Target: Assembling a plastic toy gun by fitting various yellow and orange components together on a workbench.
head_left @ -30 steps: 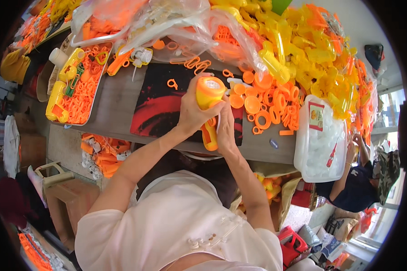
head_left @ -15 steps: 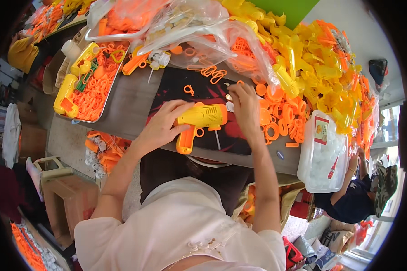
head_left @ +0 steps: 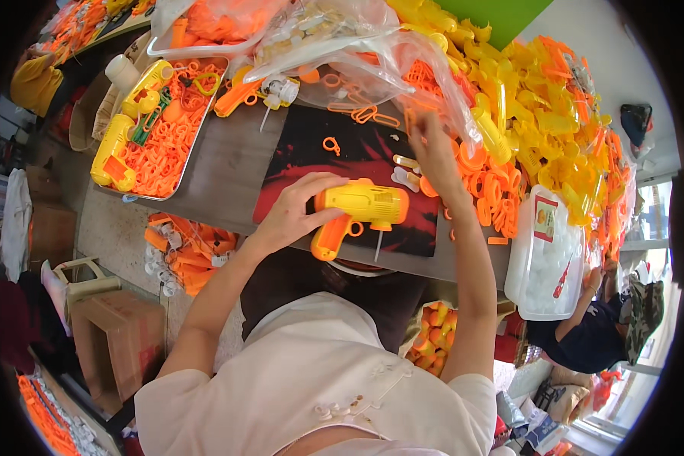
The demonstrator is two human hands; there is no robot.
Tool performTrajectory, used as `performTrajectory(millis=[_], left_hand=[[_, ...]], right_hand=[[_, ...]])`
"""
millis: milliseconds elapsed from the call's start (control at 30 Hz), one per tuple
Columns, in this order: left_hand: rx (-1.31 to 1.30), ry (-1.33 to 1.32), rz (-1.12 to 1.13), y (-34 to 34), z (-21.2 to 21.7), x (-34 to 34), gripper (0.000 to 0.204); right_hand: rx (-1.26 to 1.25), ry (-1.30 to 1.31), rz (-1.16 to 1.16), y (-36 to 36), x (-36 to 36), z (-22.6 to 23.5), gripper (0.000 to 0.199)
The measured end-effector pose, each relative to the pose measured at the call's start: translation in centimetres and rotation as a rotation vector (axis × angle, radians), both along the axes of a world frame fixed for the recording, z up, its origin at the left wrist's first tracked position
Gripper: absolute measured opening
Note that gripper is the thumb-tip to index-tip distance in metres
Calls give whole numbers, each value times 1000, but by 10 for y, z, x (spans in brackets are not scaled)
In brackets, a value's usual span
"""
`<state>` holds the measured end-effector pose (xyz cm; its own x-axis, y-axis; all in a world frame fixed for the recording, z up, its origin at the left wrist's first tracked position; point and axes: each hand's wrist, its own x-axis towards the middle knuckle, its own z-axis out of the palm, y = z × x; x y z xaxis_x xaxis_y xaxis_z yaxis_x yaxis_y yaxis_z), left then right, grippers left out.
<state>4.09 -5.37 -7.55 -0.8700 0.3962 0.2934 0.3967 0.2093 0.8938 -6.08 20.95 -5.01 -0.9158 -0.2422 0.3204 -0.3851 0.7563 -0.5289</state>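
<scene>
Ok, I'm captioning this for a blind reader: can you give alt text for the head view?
A person's left hand grips a yellow toy gun with an orange handle over a dark mat, while the right hand reaches into a heap of orange plastic rings. A tray of orange parts sits to the left.

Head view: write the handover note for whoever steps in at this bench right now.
Left hand: grips the yellow toy gun by its rear, flat over the dark mat, orange grip toward the person.
Right hand: reaching into the orange ring pieces at the mat's right edge; whether it holds one cannot be told.
Done: gun body looks assembled.
Left: whatever part the right hand is fetching is not yet on the gun.
</scene>
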Motion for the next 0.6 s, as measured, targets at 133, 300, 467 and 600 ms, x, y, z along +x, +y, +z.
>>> performTrajectory(millis=[133,300,467,600], left_hand=[[32,-66,-37,33,2,-1,48],[70,-89,-49,50,-1,-2,49],[48,-97,-35,53,-1,0,49],[54,-111,-30,55,-1,2,44]], right_hand=[[-436,-264,41,-3,64,37,11],[-323,-322,82,-8,105,25,12],[-160,-142,87,-7,107,18,10],[-155,-130,62,-12,110,25,10]])
